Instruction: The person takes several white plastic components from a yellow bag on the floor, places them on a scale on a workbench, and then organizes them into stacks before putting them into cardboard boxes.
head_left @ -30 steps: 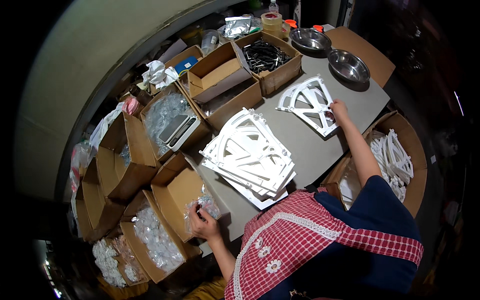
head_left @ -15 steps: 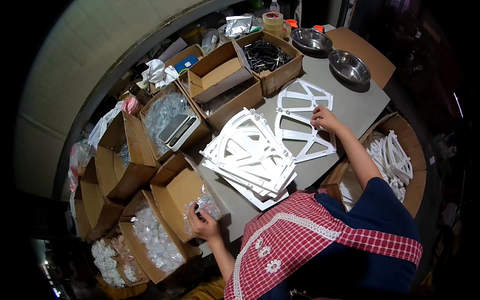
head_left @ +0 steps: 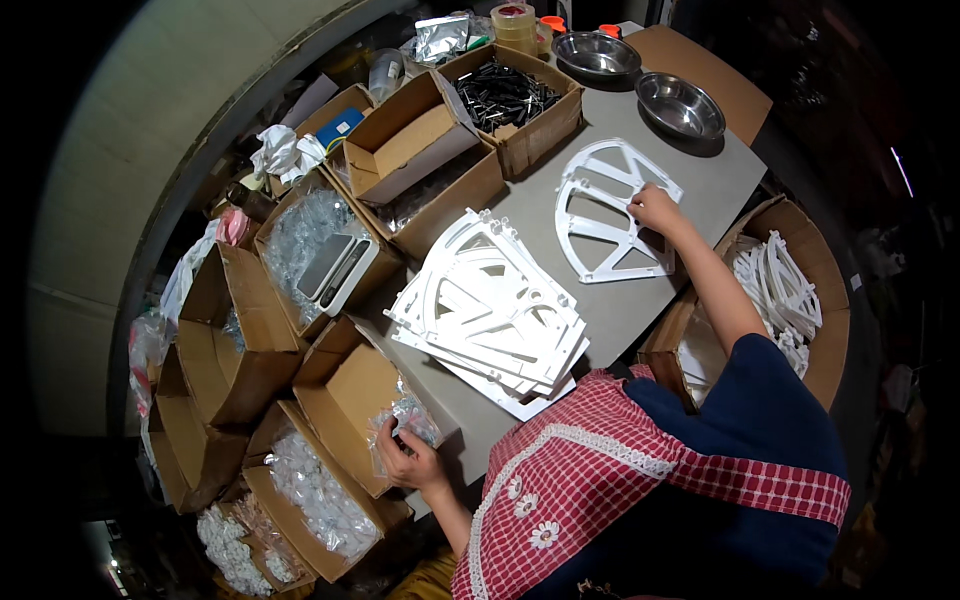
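Observation:
My right hand (head_left: 656, 208) is closed on a white plastic fan-shaped frame (head_left: 607, 272) at the right of the table. A second white frame (head_left: 612, 148) adjoins it on the far side; their edges meet or overlap under my fingers. To their left lies a pile of similar white frames (head_left: 490, 310), loosely stacked. My left hand (head_left: 410, 465) is at the near end of an open cardboard box (head_left: 345, 385), its fingers curled around what looks like a small clear plastic bag (head_left: 380, 447). More small bags (head_left: 412, 412) lie there in the box; their contents are too small to tell.
Two steel bowls (head_left: 680, 106) stand at the far right. Cardboard boxes line the left side, one with black parts (head_left: 503, 97), another with clear bags (head_left: 318, 495). A grey-topped device (head_left: 340, 272) rests on a box. Right of the table, a carton holds white pieces (head_left: 778, 290).
My right hand has pushed the nearer white frame up against the far one, and both have turned slightly. My left hand stays at the box of small bags. The whole view has shifted a little.

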A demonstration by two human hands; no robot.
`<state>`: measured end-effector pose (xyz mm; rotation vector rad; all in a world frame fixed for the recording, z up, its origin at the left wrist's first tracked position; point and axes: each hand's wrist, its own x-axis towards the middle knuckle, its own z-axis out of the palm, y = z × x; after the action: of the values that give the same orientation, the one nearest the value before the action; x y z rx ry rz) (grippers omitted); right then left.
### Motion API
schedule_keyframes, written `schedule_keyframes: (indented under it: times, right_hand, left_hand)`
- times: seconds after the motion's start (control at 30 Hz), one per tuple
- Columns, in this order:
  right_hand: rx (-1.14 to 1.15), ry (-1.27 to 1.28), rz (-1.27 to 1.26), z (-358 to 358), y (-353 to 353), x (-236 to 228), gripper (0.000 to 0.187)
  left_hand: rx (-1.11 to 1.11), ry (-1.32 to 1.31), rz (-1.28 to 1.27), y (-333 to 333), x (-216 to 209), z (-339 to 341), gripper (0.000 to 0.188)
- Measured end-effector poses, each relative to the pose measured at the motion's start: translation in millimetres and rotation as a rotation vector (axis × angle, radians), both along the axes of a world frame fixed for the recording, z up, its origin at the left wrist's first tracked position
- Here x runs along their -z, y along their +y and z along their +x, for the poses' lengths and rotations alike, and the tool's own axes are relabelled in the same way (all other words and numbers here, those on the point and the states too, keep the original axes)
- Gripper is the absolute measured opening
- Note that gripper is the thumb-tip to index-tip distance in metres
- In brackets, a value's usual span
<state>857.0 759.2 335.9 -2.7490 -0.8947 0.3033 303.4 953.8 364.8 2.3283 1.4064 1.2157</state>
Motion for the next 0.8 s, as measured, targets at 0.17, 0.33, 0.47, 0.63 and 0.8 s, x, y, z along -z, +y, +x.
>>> schedule_keyframes:
  times: [0.17,0.33,0.47,0.63,0.8]
  right_hand:
    - [0.186,-0.027,-0.079,-18.1,-13.5,-5.0,0.025]
    - [0.058,-0.184,0.05,-39.8,-14.6,-23.8,0.023]
    - [0.017,-0.064,0.137,-64.6,2.7,-34.7,0.024]
    - [-0.215,-0.016,0.395,-106.7,36.5,-60.4,0.024]
    - [-0.463,0.124,0.24,-189.3,85.5,-115.3,0.037]
  left_hand:
    - [-0.016,-0.051,-0.196,-1.0,24.9,-19.3,0.029]
    - [0.007,-0.25,-0.375,12.0,80.2,-39.8,0.045]
    - [0.116,-0.309,-0.313,19.8,82.8,-41.5,0.042]
    - [0.061,-0.229,-0.298,13.8,71.2,-38.5,0.039]
    - [-0.004,-0.063,-0.169,1.4,27.0,-12.0,0.032]
